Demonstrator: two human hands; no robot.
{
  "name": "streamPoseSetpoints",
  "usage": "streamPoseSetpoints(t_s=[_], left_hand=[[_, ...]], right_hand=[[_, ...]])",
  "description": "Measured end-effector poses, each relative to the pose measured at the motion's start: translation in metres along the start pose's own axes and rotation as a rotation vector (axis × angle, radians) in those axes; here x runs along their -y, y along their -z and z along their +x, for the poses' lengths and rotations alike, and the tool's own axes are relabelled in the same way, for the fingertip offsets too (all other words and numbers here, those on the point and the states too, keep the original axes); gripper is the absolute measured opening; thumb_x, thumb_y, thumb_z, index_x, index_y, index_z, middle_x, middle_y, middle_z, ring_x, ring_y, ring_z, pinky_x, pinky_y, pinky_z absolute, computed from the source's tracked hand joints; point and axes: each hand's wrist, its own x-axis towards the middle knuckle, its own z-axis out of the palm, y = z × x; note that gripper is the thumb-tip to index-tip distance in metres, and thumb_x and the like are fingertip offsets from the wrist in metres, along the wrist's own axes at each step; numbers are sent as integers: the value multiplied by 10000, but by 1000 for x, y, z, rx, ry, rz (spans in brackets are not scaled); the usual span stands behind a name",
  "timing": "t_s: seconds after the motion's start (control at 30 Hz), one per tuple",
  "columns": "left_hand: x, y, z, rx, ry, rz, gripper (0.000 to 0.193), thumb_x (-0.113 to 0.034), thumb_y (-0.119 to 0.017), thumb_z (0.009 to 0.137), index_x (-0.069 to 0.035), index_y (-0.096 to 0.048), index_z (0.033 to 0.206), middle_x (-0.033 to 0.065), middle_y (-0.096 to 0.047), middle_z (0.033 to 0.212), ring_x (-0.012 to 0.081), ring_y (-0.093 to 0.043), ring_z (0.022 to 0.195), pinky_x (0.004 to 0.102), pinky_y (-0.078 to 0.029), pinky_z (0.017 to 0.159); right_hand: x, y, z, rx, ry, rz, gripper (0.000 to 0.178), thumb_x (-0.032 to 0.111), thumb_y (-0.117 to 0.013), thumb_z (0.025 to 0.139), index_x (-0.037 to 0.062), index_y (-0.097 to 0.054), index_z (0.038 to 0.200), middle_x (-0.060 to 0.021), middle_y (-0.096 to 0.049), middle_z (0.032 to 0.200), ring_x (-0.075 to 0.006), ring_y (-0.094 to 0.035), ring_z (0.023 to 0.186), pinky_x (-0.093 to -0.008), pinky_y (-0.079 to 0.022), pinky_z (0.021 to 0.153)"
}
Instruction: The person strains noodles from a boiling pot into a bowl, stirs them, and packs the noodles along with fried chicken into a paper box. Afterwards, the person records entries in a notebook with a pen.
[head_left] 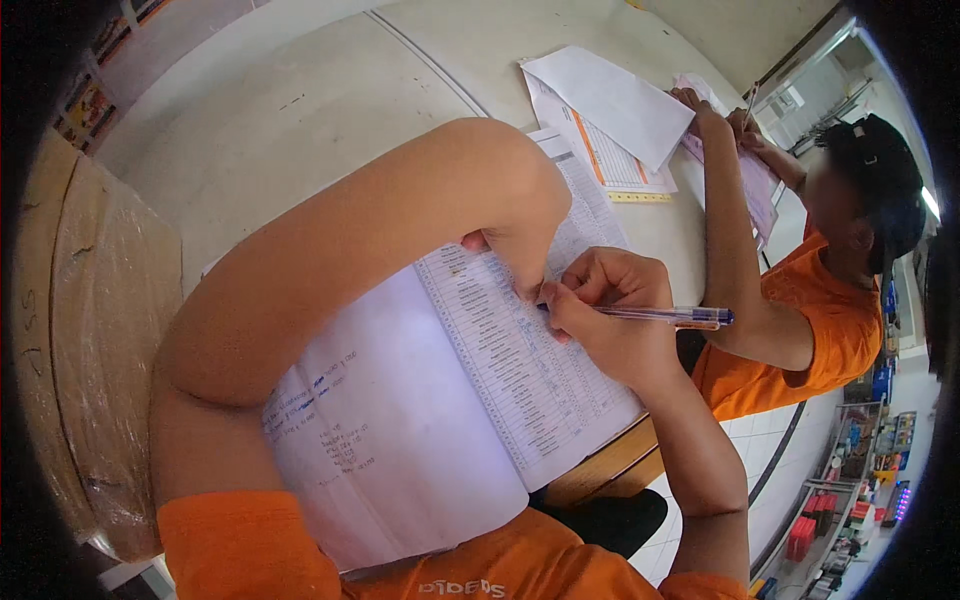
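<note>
An open book of papers (400, 450) lies before me, its left page bare but for handwritten notes, its right page a printed table (510, 400) with narrow rows and blue pen marks. My right hand (620, 310) is closed round a clear ballpoint pen (690, 317) with a blue end. The pen's tip is hidden by the fingers, close to the table's columns. My left hand (520, 205) bends over the top of the same page from the left. One finger reaches down near the pen, the thumb shows apart from it, and the other fingers are mostly hidden.
A white sheet (610, 100) overlaps an orange-lined form (600, 150) beyond the book. To the right, a person in an orange shirt (790, 350) and dark cap writes on pinkish papers (755, 190). Wrapped cardboard boxes (110, 350) stand left; stocked shelves (840, 500) are lower right.
</note>
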Motion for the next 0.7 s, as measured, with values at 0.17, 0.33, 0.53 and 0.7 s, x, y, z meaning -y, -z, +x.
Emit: streamPoseSetpoints(t_s=[0.17, 0.33, 0.53, 0.7], left_hand=[[1, 1, 2, -3, 6, 5, 450, -510, -803, 719, -71, -739, 798, 52, -690, 715, 212, -661, 639, 366, -527, 602], [1, 0, 0, -30, -24, -10, 525, -506, -810, 723, 9, -723, 773, 120, -698, 665, 242, -690, 608, 371, -545, 562], [2, -1, 1, -19, 6, -23, 538, -520, -814, 719, 9, -723, 749, 117, -695, 658, 238, -685, 603, 365, -545, 563], [2, -1, 1, -28, -1, -32, 536, -520, -815, 720, 7, -722, 747, 116, -692, 651, 243, -681, 593, 366, -542, 558]], right_hand=[[-2, 1, 1, 5, 9, -19, 284, 12, -768, 811, 1, -545, 635, -55, -596, 637, -58, -534, 549, -249, -399, 479], [1, 0, -1, -36, -58, 9, 283, 10, -759, 817, 4, -545, 633, -57, -598, 633, -64, -534, 545, -248, -398, 480], [-3, 4, 0, 7, 43, -71, 290, 18, -763, 820, 8, -545, 629, -54, -587, 608, -77, -528, 537, -257, -399, 484], [0, -1, -2, -71, -7, -27, 299, 29, -769, 811, 8, -539, 622, -58, -582, 605, -79, -516, 533, -261, -392, 480]])
